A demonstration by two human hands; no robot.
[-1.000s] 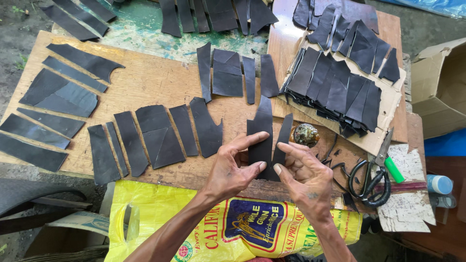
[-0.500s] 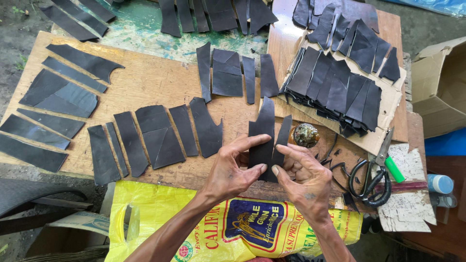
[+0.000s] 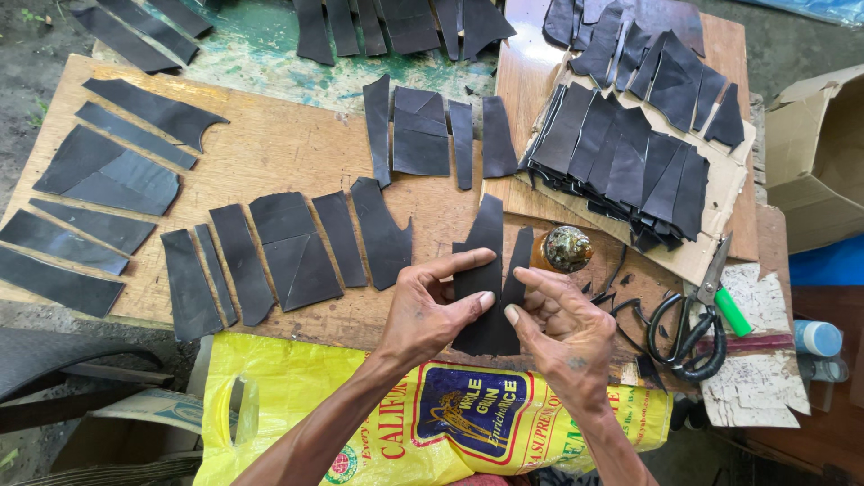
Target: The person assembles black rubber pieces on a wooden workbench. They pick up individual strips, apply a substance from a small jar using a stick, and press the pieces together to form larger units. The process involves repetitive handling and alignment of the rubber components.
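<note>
My left hand (image 3: 430, 310) and my right hand (image 3: 560, 326) both pinch a dark, stiff cut piece of black sheet material (image 3: 487, 245) that stands upright between them over the near edge of the wooden board (image 3: 279, 148). The left thumb and forefinger press its left side. The right fingers grip its right side, where a narrower strip (image 3: 519, 261) overlaps it. Directly behind the right hand stands a small jar with a crusted lid (image 3: 564, 249).
Many black cut pieces lie in rows on the board (image 3: 297, 250) and in a stack on cardboard (image 3: 630, 162) at the right. Black-handled scissors (image 3: 688, 328) lie to the right. A yellow printed sack (image 3: 378, 414) covers my lap. A cardboard box (image 3: 819, 153) stands far right.
The hands have shifted slightly on the held piece; the fingers have adjusted their grip. Nothing else has moved.
</note>
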